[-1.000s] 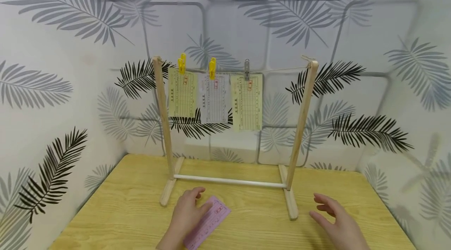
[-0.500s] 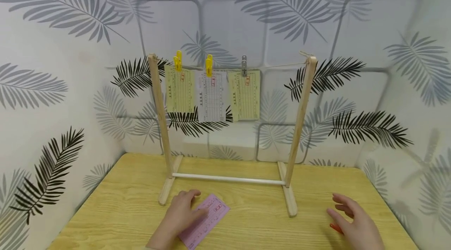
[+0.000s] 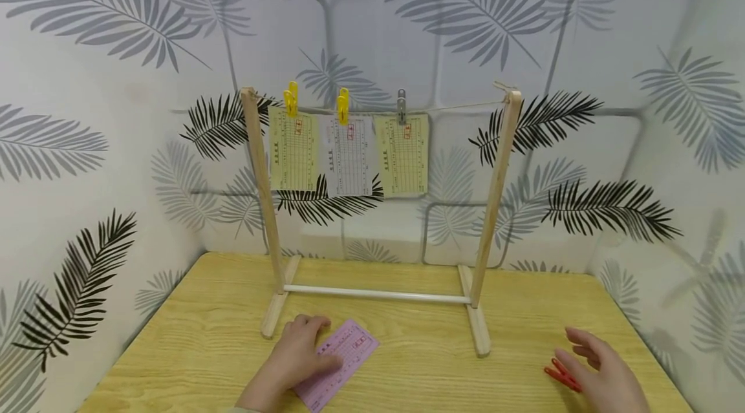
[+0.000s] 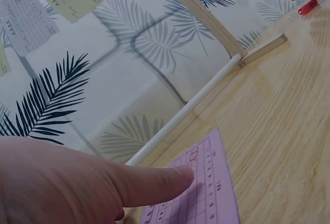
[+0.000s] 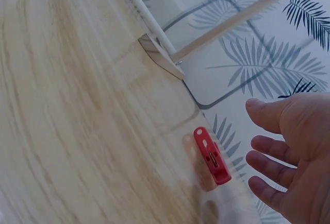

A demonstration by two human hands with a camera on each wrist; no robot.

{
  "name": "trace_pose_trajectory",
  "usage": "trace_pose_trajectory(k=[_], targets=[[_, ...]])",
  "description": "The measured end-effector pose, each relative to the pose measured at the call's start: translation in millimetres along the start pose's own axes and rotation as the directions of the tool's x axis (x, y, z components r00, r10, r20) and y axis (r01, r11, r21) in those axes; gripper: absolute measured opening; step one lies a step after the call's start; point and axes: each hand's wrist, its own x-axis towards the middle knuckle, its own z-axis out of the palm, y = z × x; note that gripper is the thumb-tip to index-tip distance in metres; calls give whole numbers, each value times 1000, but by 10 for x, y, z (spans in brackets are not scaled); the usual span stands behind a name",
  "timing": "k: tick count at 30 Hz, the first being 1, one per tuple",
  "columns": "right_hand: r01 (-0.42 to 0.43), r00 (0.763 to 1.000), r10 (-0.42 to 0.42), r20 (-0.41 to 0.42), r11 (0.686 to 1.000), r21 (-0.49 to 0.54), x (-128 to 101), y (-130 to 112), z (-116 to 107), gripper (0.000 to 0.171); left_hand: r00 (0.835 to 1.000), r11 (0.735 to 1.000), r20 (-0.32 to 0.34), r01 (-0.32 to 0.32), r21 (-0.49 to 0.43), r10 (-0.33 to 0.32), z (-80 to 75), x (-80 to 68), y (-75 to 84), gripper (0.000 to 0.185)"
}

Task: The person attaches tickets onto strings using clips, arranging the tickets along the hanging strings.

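Note:
My left hand (image 3: 295, 353) is at a pink printed paper slip (image 3: 349, 361) lying on the table, its thumb (image 4: 160, 183) stretched over the slip. Over on the right, my right hand (image 3: 605, 371) hovers beside a red clothespin (image 3: 562, 375). In the right wrist view that clothespin (image 5: 212, 156) lies on the tabletop, apart from the loosely bent fingers (image 5: 270, 162), and nothing is between them. Behind, a yellow slip (image 3: 293, 154), a white slip (image 3: 350, 161) and another yellow slip (image 3: 403, 161) hang from a string, pinned by two yellow clothespins (image 3: 343, 106) and a grey clothespin (image 3: 401, 106).
A wooden rack stands on the table (image 3: 407, 374), with a left post (image 3: 260, 187), a right post (image 3: 496, 200) and a white lower bar (image 3: 378, 295). Its feet (image 3: 480, 332) jut forward between my hands. The patterned wall (image 3: 582, 109) rises close behind.
My right hand has moved right and slightly nearer, and the red clothespin has come into sight beside it. My left hand has shifted a little left at the pink slip.

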Motion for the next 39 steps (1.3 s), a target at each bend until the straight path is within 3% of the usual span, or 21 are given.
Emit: trace_pose_trajectory(k=[11,24,29,34,39], targets=[[-32,998,28,60,997,65,111,214,13,94,999,1000,48,-21,19,20,-44,-17,0,68],[-40,996,36,83,998,50,153,293,49,95,1000,997,3,-9,77,9,23,-15,50,52],[-36,997,31,75,998,57,148,302,68,94,999,997,-45,-10,82,13,68,-18,72,60],[-4,998,2,60,1000,31,138,285,90,93,992,995,-119,55,84,-45,81,-68,42,77],[-3,999,3,39,1000,9,117,273,93,90,991,989,-126,56,138,-38,85,-161,15,91]])
